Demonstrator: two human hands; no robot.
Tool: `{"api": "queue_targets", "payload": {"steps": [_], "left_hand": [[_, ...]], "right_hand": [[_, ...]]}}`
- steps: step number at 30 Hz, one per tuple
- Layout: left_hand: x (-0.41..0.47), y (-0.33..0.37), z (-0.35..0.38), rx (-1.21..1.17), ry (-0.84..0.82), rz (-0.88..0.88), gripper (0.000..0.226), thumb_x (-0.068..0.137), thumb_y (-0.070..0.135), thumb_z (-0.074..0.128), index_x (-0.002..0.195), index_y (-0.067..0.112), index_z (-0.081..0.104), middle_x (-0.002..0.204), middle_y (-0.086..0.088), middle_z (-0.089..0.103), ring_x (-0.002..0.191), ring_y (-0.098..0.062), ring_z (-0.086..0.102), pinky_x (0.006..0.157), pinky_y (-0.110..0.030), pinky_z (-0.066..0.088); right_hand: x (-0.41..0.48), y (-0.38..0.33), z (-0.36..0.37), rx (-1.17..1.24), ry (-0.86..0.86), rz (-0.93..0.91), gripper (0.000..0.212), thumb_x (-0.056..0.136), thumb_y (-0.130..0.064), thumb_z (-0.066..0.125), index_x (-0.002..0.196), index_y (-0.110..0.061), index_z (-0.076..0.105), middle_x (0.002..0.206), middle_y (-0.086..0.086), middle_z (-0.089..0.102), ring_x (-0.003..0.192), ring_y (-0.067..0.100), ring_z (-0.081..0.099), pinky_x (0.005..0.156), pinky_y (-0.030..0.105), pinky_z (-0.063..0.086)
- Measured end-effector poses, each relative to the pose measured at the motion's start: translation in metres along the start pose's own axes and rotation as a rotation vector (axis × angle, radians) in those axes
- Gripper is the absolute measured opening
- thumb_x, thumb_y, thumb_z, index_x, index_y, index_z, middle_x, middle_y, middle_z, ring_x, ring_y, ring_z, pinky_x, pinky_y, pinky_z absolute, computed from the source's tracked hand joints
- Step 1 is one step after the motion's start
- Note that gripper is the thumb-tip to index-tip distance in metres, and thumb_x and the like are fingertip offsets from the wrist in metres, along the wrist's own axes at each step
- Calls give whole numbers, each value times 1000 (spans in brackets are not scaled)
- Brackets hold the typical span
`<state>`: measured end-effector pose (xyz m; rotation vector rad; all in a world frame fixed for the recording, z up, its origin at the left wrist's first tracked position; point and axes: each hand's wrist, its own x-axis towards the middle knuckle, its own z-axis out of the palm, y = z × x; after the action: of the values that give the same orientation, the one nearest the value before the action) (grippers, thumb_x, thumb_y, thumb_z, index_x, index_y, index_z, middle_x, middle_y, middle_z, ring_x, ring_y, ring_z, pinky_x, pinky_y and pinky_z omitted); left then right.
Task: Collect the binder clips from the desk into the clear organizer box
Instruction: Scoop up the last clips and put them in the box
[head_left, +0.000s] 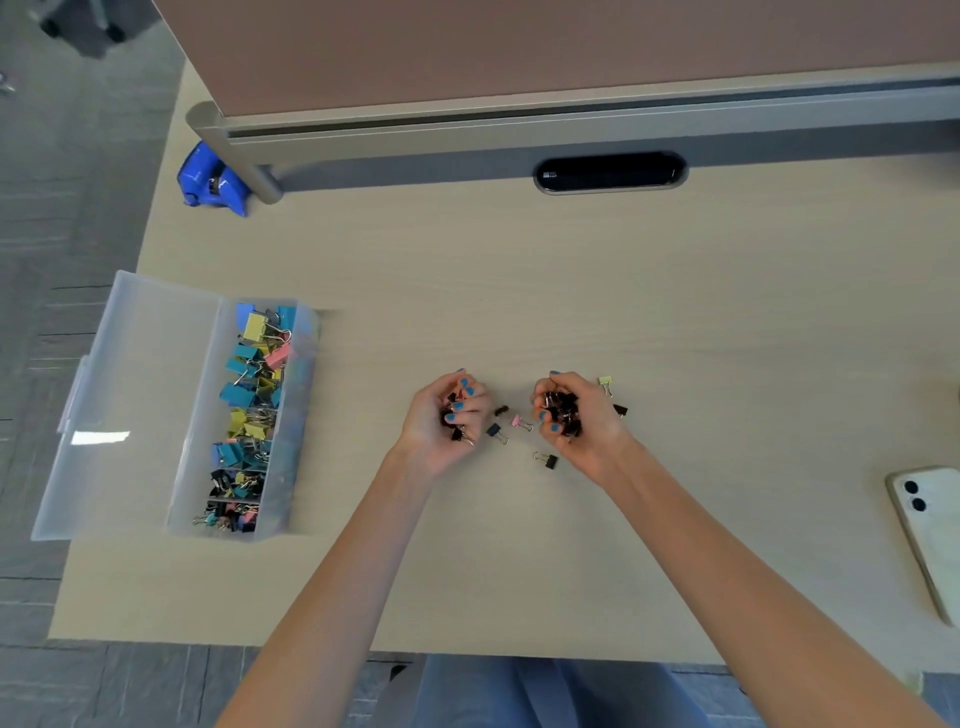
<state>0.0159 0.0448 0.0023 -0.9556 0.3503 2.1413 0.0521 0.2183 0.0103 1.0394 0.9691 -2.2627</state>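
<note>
My left hand is cupped palm-up over the middle of the desk, closed around a handful of small binder clips, mostly black. My right hand holds a second handful of black clips the same way. Between and around the hands lie several loose small clips: a pink one, a dark blue one, a black one, a yellow-green one. The clear organizer box stands at the desk's left, lid open, its compartments filled with blue, yellow, pink and black clips.
The box's open lid hangs over the desk's left edge. A blue tape dispenser sits at the back left by the partition post. A white phone lies at the right edge. A cable slot is at the back.
</note>
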Motion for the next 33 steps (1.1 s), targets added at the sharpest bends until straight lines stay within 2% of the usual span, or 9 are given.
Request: {"api": "queue_targets", "payload": {"steps": [4,8,12,15,18,20,23,28,33], "left_hand": [[-2,2,-3,20,157,31,23,94,11,43,76,4,56,63,0,48,44,-10,49,38,-12,42],[-10,2,-1,38,226,101,22,97,9,48,91,-6,64,81,-5,61,63,-19,69,58,-29,60],[-26,8,-1,98,217,143,28,99,6,42,107,-13,61,104,-20,68,86,-30,71,74,-40,60],[-42,19,-7,124,230,139,29,99,6,39,110,-11,60,104,-22,68,89,-31,71,84,-46,56],[-60,29,-13,164,279,130,30,99,6,38,103,-12,62,92,-23,70,79,-32,72,78,-49,56],[-74,37,-19,168,312,129,29,99,5,38,100,-12,62,90,-23,70,82,-32,70,74,-48,57],[-98,50,-31,165,333,110,27,98,3,39,100,-13,61,97,-23,67,92,-31,65,71,-48,58],[-148,76,-55,171,343,78,26,98,2,40,103,-13,60,95,-22,68,95,-32,65,74,-50,56],[-196,106,-86,150,366,76,28,98,3,38,112,-13,57,105,-24,67,100,-36,65,73,-51,58]], "right_hand": [[-2,2,6,47,80,-9,29,95,-18,45,71,-7,58,63,5,56,46,13,51,40,17,41],[-4,6,13,121,102,2,30,96,-17,46,75,-2,62,65,8,60,53,17,56,50,21,52],[-8,11,26,214,91,10,29,96,-12,46,77,2,62,62,9,64,61,19,64,62,26,59],[-12,17,39,271,78,35,29,97,-11,45,77,3,61,63,11,65,61,21,67,63,29,60],[-14,29,53,338,90,63,25,97,-9,43,81,3,59,66,12,65,75,25,64,61,32,60],[-17,39,65,355,103,84,26,97,-8,43,80,4,59,67,13,65,78,26,63,63,34,61],[-24,58,89,350,121,125,28,96,-7,44,79,6,62,67,15,67,77,27,65,67,36,60],[-34,92,135,346,123,187,27,97,-7,44,82,8,62,63,17,68,62,28,69,65,37,60],[-41,124,177,345,140,246,26,96,-4,43,82,9,60,63,20,67,75,31,63,67,40,60]]}}
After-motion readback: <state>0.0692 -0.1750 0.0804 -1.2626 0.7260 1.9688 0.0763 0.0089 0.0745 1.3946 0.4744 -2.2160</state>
